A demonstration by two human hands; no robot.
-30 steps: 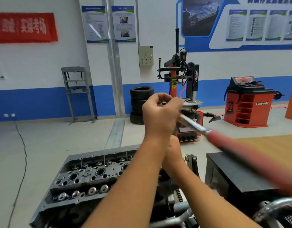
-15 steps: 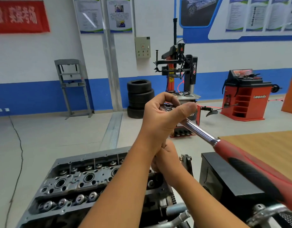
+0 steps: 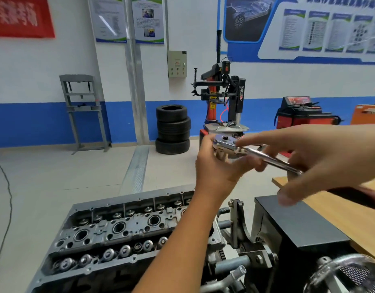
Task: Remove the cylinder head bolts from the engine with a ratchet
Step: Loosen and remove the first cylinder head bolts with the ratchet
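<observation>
White walls banded in blue frame a training workshop, where a stack of tyres, a tyre changer and a grey press frame stand on the pale floor behind your raised hands. You hold the ratchet up in the air at the middle of the view, well above the engine and not touching any bolt. Your left hand comes up from the lower centre and is closed around the underside of the chrome head, thumb and fingers wrapped on it, with the square drive and round head facing up. Your right hand reaches in from the right edge with its fingers spread loose; the forefinger tip rests at the ratchet head while the chrome shaft runs under the palm, and you cannot tell from this angle whether that hand actually clasps the shaft. The red and black handle trails off toward the right edge, partly hidden by that hand. Below your left forearm the engine sits with its cylinder head uncovered, showing rows of valve springs and round plug wells. To its right stand a black box and, beyond it, a wooden bench top.
</observation>
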